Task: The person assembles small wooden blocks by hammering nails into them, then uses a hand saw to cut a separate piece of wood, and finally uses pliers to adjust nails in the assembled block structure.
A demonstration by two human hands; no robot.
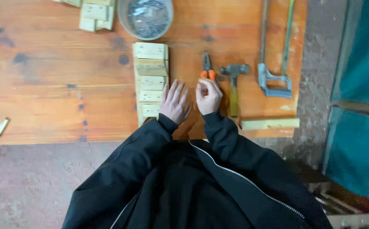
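The right hand (208, 96) rests on the wooden worktop (57, 93) with its fingers curled about the orange handles of a pair of pliers (207, 68), which lie pointing toward twelve o'clock; whether the grip is fully closed on them cannot be told, since the fingers hide the handle ends; the left hand (175, 101) lies flat and spread, holding nothing, its fingertips just beside a stacked row of pale wooden blocks (151, 78) at its eleven o'clock. The pliers look like a small steel tool, stiff and fairly light, with sleeved handles that should give a sure, non-slipping hold; the handles are the sensible place to take them, well back from the dark jaws. At three o'clock of the pliers lies a hammer (234, 85) with a grey head and a yellowish shaft, likely head-heavy and best held low on the shaft; further toward three o'clock a hacksaw (273, 80) lies lengthwise, and a loose strip of wood (269, 123) rests near the worktop's edge; at twelve o'clock a round bowl of nails (147, 17) stands, small, sharp and prone to scatter.
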